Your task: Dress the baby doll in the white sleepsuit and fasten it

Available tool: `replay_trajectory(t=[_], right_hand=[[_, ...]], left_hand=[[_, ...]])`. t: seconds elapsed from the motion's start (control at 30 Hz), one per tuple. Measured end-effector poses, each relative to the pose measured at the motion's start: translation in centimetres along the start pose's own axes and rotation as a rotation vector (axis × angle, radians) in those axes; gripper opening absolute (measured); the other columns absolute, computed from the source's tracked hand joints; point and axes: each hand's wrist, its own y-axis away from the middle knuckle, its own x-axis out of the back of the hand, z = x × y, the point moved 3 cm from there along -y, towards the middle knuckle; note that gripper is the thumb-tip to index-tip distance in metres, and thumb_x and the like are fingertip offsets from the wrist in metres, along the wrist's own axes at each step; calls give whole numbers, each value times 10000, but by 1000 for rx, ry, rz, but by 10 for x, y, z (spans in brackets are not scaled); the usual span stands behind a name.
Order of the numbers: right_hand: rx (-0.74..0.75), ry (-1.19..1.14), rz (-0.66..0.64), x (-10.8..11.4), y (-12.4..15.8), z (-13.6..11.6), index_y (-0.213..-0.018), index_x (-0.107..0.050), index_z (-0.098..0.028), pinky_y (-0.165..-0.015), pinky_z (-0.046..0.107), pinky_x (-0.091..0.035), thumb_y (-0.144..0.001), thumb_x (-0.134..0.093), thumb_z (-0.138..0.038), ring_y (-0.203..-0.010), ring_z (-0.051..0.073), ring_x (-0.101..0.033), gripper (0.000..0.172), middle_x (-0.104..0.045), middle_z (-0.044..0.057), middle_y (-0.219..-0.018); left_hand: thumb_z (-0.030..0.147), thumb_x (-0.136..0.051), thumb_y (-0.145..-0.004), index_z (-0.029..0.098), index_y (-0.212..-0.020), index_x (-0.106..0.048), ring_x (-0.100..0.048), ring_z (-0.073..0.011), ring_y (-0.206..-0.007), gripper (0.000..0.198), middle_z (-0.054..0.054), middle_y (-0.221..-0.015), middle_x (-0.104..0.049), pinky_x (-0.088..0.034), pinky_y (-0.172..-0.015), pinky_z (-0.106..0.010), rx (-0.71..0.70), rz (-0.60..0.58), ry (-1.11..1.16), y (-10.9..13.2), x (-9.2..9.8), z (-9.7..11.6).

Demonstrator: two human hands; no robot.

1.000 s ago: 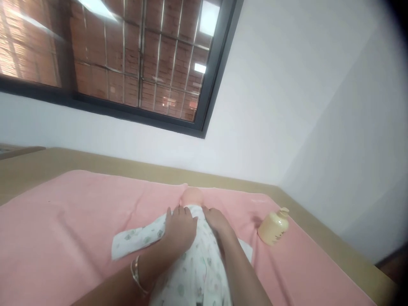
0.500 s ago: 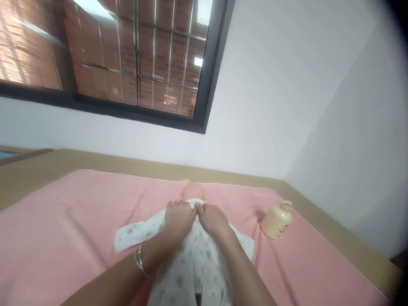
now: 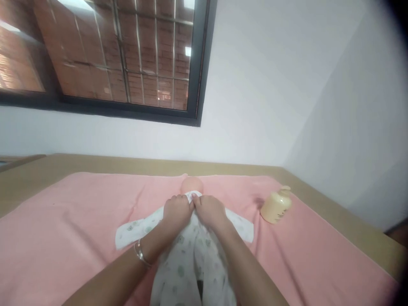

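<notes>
A white baby garment (image 3: pixel 183 259) with a small green print lies in the middle, its two long sleeves spread to the sides. Beyond its neckline shows the smooth round head of what looks like a baby doll (image 3: pixel 191 184); the rest of the body is covered. My left hand (image 3: pixel 178 211), with a bracelet (image 3: pixel 140 253) on its wrist, is closed on the cloth just below the neck. Right beside it, my right hand (image 3: pixel 210 210) pinches the garment's other front edge. The thumbs nearly meet at the neckline.
A pink blanket (image 3: pixel 86 212) covers the surface under the garment. To the right a cream pump bottle (image 3: pixel 274 208) stands tilted in view. A tan raised border (image 3: pixel 153 165) runs along the white wall, below a dark-framed barred window (image 3: pixel 127 111).
The view has shifted slightly, with the window moving left. Both hands keep their hold at the neckline, with little movement relative to the garment.
</notes>
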Motion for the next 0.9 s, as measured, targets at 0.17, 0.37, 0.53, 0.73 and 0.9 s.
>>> replay_trajectory(t=[0.17, 0.37, 0.53, 0.73, 0.9], right_hand=[[-43, -74, -98, -16, -15, 26, -979, -672, -111, -783, 377, -428, -908, -9, -622, -942, 286, -595, 840, -649, 178, -997], [28, -90, -26, 2, 1, 10, -943, -683, -123, -777, 370, -435, -902, 36, -615, -890, 273, -605, 872, -661, 166, -925], [-63, -84, -60, -5, -5, 23, -977, -676, -115, -783, 383, -435, -912, -4, -607, -921, 286, -597, 835, -655, 174, -956], [-23, -39, -62, -3, -7, 22, -971, -673, -106, -769, 382, -438, -939, -40, -543, -914, 285, -604, 770, -655, 182, -956], [58, 39, -21, -1, 9, 0, -884, -676, -138, -731, 360, -435, -940, -67, -545, -831, 269, -615, 735, -660, 167, -866]], left_hand=[[412, -220, -925, 106, -856, -637, -588, -283, -843, 521, -147, -832, -639, -414, -722, -377, -35, 103, -15, 2, 5, 7], [639, -114, -868, 146, -780, -653, -614, -262, -757, 735, -130, -808, -666, -420, -663, -342, 77, -169, 172, -8, -5, -8], [597, -138, -888, 124, -803, -637, -602, -242, -758, 693, -131, -810, -655, -402, -677, -318, 50, -48, 124, -7, 2, 1], [511, -223, -907, 105, -870, -631, -594, -233, -795, 577, -145, -865, -652, -389, -671, -300, 58, 21, 132, -8, 1, -1], [417, -241, -918, 136, -774, -630, -586, -209, -762, 501, -118, -819, -651, -389, -670, -297, 31, 54, 270, -3, -15, -8]])
